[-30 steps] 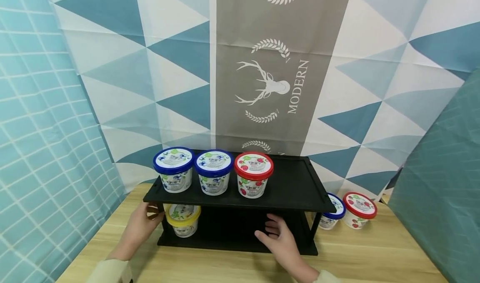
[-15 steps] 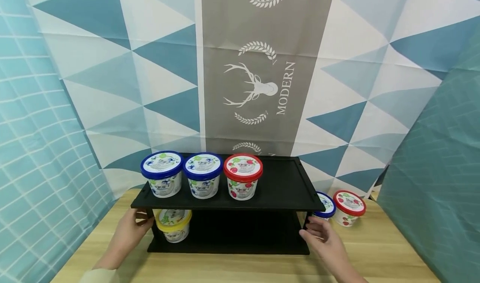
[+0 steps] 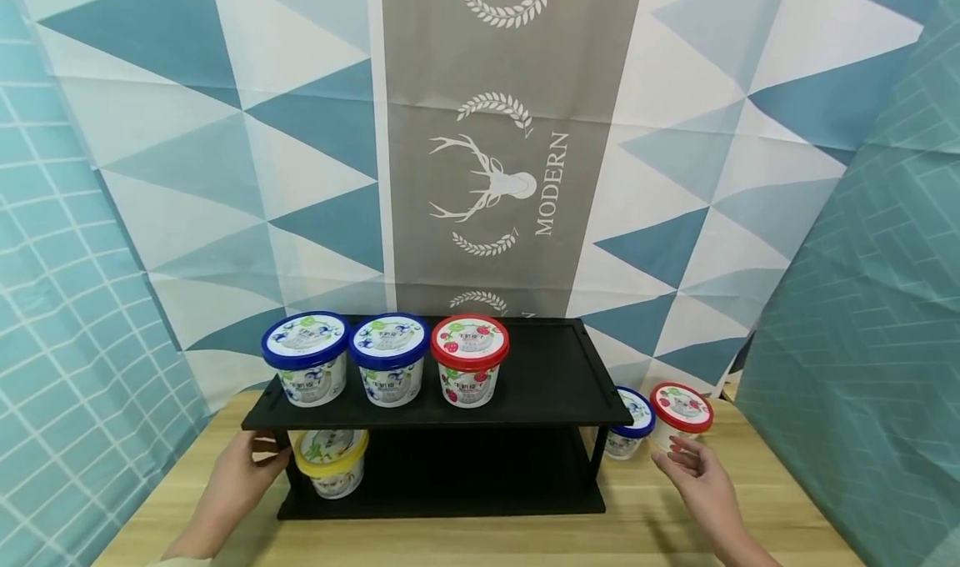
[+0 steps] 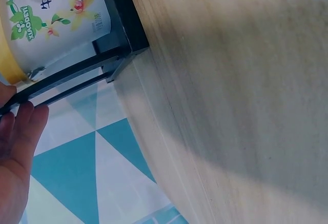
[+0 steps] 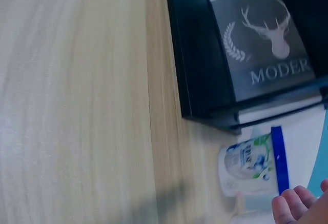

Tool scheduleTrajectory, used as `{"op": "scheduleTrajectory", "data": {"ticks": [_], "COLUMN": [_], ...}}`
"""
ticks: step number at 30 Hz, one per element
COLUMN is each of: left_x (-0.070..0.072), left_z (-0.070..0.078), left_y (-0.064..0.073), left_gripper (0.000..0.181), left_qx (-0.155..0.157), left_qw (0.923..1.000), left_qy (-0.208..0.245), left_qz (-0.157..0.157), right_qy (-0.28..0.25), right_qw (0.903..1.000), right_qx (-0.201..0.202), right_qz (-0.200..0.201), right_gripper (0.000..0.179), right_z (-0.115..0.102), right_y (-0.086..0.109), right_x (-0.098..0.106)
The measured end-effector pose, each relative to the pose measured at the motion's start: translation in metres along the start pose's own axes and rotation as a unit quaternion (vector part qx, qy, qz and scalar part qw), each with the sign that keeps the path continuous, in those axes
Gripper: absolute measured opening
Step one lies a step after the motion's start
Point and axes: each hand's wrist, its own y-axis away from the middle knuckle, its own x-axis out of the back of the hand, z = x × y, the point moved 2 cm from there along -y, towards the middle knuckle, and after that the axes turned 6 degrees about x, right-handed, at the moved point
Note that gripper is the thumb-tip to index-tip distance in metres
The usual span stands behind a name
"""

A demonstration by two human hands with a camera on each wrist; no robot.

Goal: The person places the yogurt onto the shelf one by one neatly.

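Observation:
A black two-tier rack [image 3: 547, 375] stands on the wooden table. My left hand [image 3: 238, 477] holds its left upright, the thumb on one side and the fingers on the other in the left wrist view. Just inside that upright, a yellow-lidded tub [image 3: 330, 467] sits on the lower tier. Right of the rack, my right hand [image 3: 701, 484] is in front of a red-lidded tub [image 3: 678, 410], fingers loosely bent and holding nothing; its fingertips overlap the tub's lower part. Beside it is a blue-lidded tub [image 5: 251, 165], partly behind the rack in the head view.
On the upper tier, two more blue-lidded tubs [image 3: 388, 363] and another red-lidded tub [image 3: 470, 358] stand in a row toward the left. A patterned cloth [image 3: 487, 175] hangs behind the rack, with teal cloths [image 3: 885, 300] at both sides. The wooden table [image 3: 450, 542] runs along the front.
My right hand has moved right, from the front of the lower tier past the right upright to the red-lidded tub. The left hand stays at the left upright. The head view has shifted slightly.

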Motion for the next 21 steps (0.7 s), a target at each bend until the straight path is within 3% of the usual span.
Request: {"op": "scheduleTrajectory", "data": {"ticks": [12,21], "left_x": [-0.001,-0.003], "left_z": [-0.002,-0.003], "left_y": [0.001,0.000], "left_gripper": [0.044,0.047], "left_qx": [0.034,0.036], "left_qw": [0.9991,0.9991], "left_qy": [0.001,0.004], "left_qz": [-0.024,-0.023], "right_qy": [-0.001,-0.019], "right_qw": [0.9994,0.9990], "right_qx": [-0.025,-0.031], "right_qz": [-0.024,-0.026], "right_gripper": [0.098,0.112], "right_z": [0.030,0.041], "right_y": [-0.036,-0.058], "right_x": [-0.015,-0.028]}}
